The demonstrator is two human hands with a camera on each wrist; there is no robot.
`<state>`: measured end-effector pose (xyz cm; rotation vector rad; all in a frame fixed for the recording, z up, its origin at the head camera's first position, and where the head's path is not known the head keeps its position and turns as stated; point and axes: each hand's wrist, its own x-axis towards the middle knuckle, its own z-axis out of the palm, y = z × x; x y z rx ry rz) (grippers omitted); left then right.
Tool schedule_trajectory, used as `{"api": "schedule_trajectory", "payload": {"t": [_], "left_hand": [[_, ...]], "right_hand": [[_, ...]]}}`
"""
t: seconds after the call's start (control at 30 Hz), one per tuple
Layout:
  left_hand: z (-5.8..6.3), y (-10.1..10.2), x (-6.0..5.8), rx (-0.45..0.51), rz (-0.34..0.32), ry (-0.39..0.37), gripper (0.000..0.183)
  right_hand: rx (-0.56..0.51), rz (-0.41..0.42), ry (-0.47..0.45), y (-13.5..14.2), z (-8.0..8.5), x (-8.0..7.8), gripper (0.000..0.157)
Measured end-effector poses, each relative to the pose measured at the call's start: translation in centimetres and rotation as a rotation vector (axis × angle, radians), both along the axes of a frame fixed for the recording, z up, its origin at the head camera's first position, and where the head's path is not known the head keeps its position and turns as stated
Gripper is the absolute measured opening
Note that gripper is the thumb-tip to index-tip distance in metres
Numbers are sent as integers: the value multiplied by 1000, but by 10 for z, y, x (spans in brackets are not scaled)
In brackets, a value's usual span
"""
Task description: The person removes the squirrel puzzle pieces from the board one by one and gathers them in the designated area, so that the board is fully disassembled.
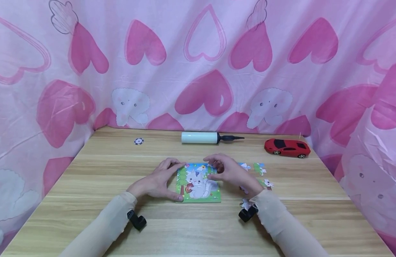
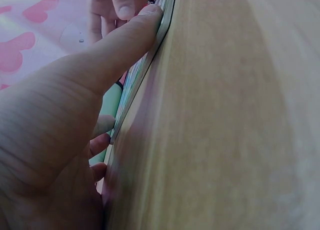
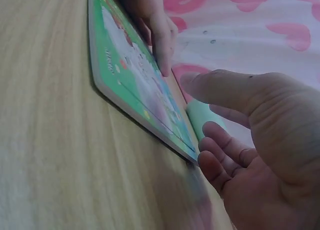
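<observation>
A square jigsaw puzzle board (image 1: 199, 187) with a white squirrel picture lies flat on the table. My left hand (image 1: 156, 180) holds its left side, thumb at the near corner and fingertips at the far corner. In the left wrist view, the thumb (image 2: 135, 32) presses on the board's edge. Over the board's upper right part is my right hand (image 1: 228, 171), fingers loosely bent, thumb apart. The right wrist view shows nothing between its thumb (image 3: 225, 90) and fingers. Several loose puzzle pieces (image 1: 259, 169) lie right of the board, some partly hidden by the right arm.
Behind the board lies a pale cylindrical hand pump (image 1: 199, 137) with a black nozzle. A red toy car (image 1: 287, 148) stands at the back right, and a poker chip (image 1: 138, 141) lies at the back left. A pink heart-patterned curtain (image 1: 204, 89) borders the wooden table (image 1: 191, 232).
</observation>
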<state>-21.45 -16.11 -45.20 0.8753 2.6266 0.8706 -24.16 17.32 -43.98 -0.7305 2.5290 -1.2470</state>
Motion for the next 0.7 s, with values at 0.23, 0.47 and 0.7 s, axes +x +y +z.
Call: {"api": "schedule_trajectory", "payload": {"t": [0.23,0.47,0.7], "left_hand": [[1,0,0,-4,-3,-3,125],[1,-1,-1,-15,3,6,123],[2,-1,-1,-14,3,8,123]], "right_hand": [[72,4,-15,-2,-2,3,61],[95,16,-24,-1,-1,4,51],[116,34,-29,0,-1,4,34]]}}
